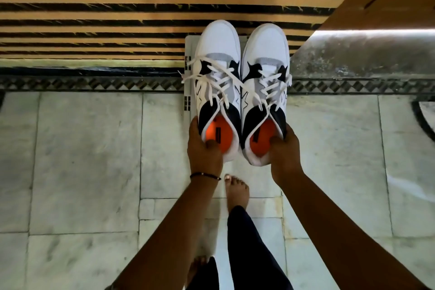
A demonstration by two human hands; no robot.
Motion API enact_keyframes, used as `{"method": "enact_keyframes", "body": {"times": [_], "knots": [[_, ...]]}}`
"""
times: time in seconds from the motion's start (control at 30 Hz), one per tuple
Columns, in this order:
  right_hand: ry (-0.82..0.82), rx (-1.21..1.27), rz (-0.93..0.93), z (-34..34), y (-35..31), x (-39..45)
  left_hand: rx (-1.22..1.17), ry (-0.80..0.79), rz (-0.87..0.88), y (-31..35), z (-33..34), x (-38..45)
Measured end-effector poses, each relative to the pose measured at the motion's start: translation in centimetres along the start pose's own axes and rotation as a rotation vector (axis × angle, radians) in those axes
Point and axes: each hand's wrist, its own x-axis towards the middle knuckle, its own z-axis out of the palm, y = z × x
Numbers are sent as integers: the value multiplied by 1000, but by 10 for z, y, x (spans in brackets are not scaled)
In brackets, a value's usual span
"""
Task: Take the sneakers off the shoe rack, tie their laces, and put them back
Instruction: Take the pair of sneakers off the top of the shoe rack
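Two white sneakers with black and grey panels and orange insoles are held side by side above the floor, toes pointing away from me. My left hand (204, 146) grips the heel of the left sneaker (217, 73), thumb inside the opening. My right hand (283, 150) grips the heel of the right sneaker (264, 82) the same way. Their white laces (221, 82) lie loose and criss-crossed over both tongues. A white slatted surface (188, 77), perhaps the shoe rack, shows just under the sneakers.
Below are pale marble floor tiles (82, 160) with a dark patterned border. Black and tan striped steps (117, 19) rise ahead. A brown panel (388, 2) stands at the upper right. My bare feet (236, 190) are on the tiles beneath my arms.
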Motion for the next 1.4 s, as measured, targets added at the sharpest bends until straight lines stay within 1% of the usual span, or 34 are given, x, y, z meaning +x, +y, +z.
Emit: {"method": "enact_keyframes", "body": {"times": [0.13,0.23,0.33,0.47,0.5,0.57,0.6,0.67,0.8,0.97,1.07,1.13,1.2,1.27,1.33,1.4], "knots": [[-25,8,-68,-19,37,-60,-19,-23,50,-33,-35,-52],[11,-16,-82,-30,84,-108,-32,-66,60,-67,-66,-96],[27,-5,-29,-41,134,-153,-31,-105,30,-105,-94,-143],[-71,-36,61,-55,186,-190,20,-110,-72,-161,-113,-185],[-67,-22,104,-58,199,-192,23,-111,-106,-173,-114,-192],[-52,5,183,-58,226,-183,34,-118,-177,-202,-110,-194],[-58,-15,193,-57,243,-174,47,-119,-207,-217,-104,-193],[-121,-97,164,-52,282,-145,75,-110,-232,-258,-87,-178],[-239,-108,82,-35,344,-68,99,-135,-190,-340,-43,-118],[-267,-92,9,-18,405,18,149,-177,-116,-411,2,-58],[-259,-123,-36,-16,426,46,180,-211,-105,-433,17,-45],[-241,-132,-78,-16,438,55,177,-224,-57,-447,20,-41],[-247,-151,-123,-19,443,61,118,-271,-24,-450,17,-33],[-310,-194,-184,-23,445,65,31,-337,-12,-450,10,-27],[-383,-311,-304,-30,439,69,-17,-395,-4,-448,3,-20],[-387,-546,-491,-33,430,75,-24,-456,33,-442,-2,-14]]}}
